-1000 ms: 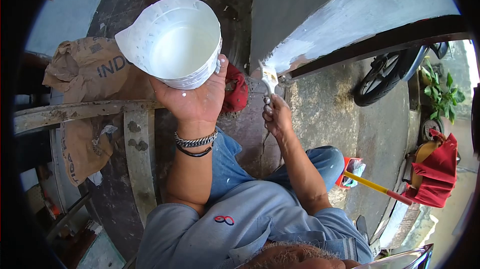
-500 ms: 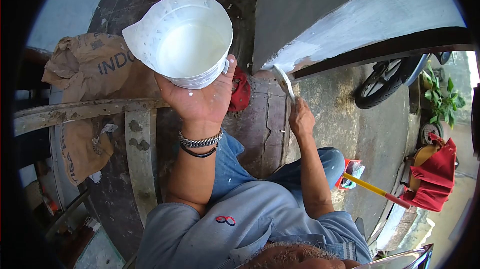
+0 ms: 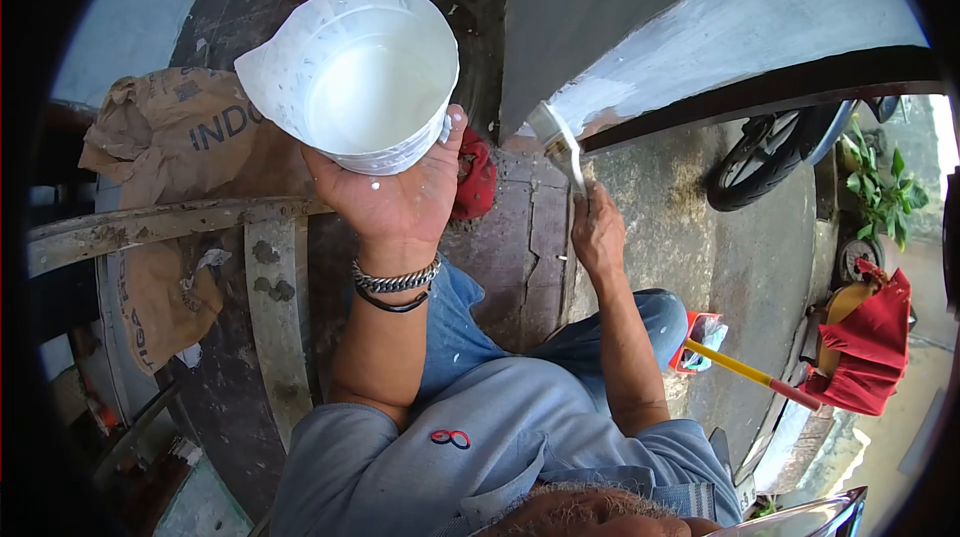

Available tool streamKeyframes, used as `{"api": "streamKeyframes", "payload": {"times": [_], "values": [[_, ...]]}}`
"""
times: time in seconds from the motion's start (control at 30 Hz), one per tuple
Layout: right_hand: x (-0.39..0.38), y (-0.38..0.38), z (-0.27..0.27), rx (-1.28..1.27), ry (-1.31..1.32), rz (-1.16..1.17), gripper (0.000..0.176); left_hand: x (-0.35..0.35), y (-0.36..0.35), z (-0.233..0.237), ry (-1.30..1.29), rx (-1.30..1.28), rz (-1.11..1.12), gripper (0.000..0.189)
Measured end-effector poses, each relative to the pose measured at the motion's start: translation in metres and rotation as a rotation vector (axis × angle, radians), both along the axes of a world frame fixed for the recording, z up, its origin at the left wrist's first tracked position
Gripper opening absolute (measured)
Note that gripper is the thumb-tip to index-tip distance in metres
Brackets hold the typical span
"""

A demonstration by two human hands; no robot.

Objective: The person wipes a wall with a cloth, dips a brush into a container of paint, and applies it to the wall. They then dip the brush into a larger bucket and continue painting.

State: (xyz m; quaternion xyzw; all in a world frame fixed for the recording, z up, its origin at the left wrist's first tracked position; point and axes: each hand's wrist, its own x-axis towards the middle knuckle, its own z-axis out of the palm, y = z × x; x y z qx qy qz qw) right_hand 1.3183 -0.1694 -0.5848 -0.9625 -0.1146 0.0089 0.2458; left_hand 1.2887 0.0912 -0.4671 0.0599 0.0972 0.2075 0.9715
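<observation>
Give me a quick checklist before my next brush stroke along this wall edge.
1. Paint pot steady: ok, upright, left hand cupped under it.
2. Enough paint: ok, white paint covers the bottom.
3. Brush grip: ok, right hand holds the handle.
4. Brush placement: ok, bristles at the lower edge of the wall.
5. Brush load: cannot tell.
6. Drip zone: not ok, the uncovered motorbike stands close below.
</observation>
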Motion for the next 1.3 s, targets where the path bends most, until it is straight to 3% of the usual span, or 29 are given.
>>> {"api": "streamKeyframes", "payload": {"times": [0.13, 0.3, 0.33, 0.43, 0.47, 0.53, 0.67, 0.77, 0.97, 1.1, 1.2, 1.3], "values": [[-0.003, -0.003, -0.001, 0.037, 0.036, -0.013, 0.021, -0.001, 0.002, -0.009, -0.258, -0.009, -0.027, 0.06], [-0.001, 0.007, 0.002, 0.187, 0.162, -0.021, 0.023, -0.002, -0.002, -0.006, -0.224, -0.039, 0.0, 0.06], [0.0, 0.004, -0.011, 0.258, 0.076, -0.011, 0.024, -0.002, -0.002, -0.007, -0.233, -0.039, -0.004, 0.06], [-0.013, -0.007, -0.031, 0.75, 0.625, -0.216, 0.022, -0.003, 0.0, -0.008, -0.263, -0.006, -0.026, 0.06], [-0.023, -0.002, -0.037, 0.986, 0.69, -0.274, 0.018, -0.004, 0.001, -0.006, -0.197, -0.005, -0.02, 0.061], [-0.035, 0.004, -0.061, 1.072, 0.872, -0.375, 0.015, -0.006, 0.001, -0.002, -0.064, -0.007, -0.017, 0.063], [-0.03, 0.027, -0.088, 1.139, 1.033, -0.498, 0.015, -0.004, 0.002, -0.004, -0.065, -0.008, -0.017, 0.063], [-0.01, 0.038, -0.079, 1.265, 0.908, -0.436, 0.015, -0.005, 0.002, -0.004, -0.091, 0.004, -0.03, 0.063], [-0.015, 0.037, 0.057, 1.542, 0.844, -0.337, 0.019, -0.004, 0.002, -0.003, -0.08, -0.023, -0.011, 0.062], [-0.036, 0.021, 0.091, 1.539, 0.79, -0.297, 0.023, -0.003, 0.003, -0.007, -0.202, -0.024, -0.025, 0.06], [-0.043, 0.011, 0.085, 1.505, 0.698, -0.291, 0.02, -0.004, 0.005, -0.007, -0.192, -0.036, -0.029, 0.062], [-0.042, 0.006, 0.031, 1.452, 0.745, -0.347, 0.016, -0.005, 0.007, -0.004, -0.134, -0.044, -0.02, 0.065]]}}
